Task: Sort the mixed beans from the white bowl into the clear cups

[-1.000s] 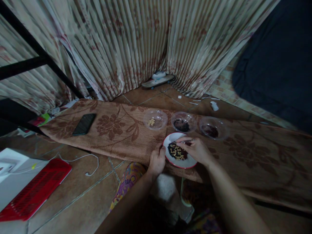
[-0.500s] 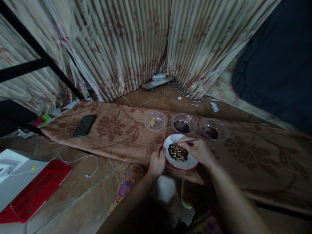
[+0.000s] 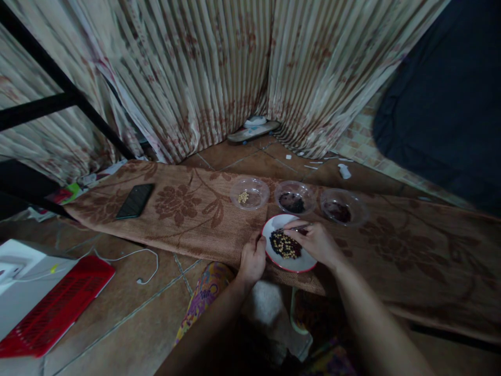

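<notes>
A white plate with a red rim (image 3: pixel 276 223) lies on a brown flowered cloth (image 3: pixel 188 214) and holds a mix of pale and dark beans (image 3: pixel 285 244). My left hand (image 3: pixel 252 258) rests curled against the plate's left rim. Over the beans, my right hand (image 3: pixel 313 241) has its fingers pinched on thin metal tweezers (image 3: pixel 300 227), whose tip is at the far side of the pile. Behind the plate stand three clear bowls: the left bowl (image 3: pixel 249 192) has a few pale beans, the middle bowl (image 3: pixel 294 197) black beans, the right bowl (image 3: pixel 341 206) dark red beans.
A black phone (image 3: pixel 135 200) lies on the cloth to the left. On the tiled floor at the left are a red grid tray (image 3: pixel 58 303), a white box (image 3: pixel 15 258) and a white cable (image 3: pixel 133 256). Striped curtains (image 3: pixel 219 68) hang behind, with a sandal (image 3: pixel 253 128) below.
My right hand has shifted slightly over the beans with the tweezers. My left hand and the bowls have stayed put.
</notes>
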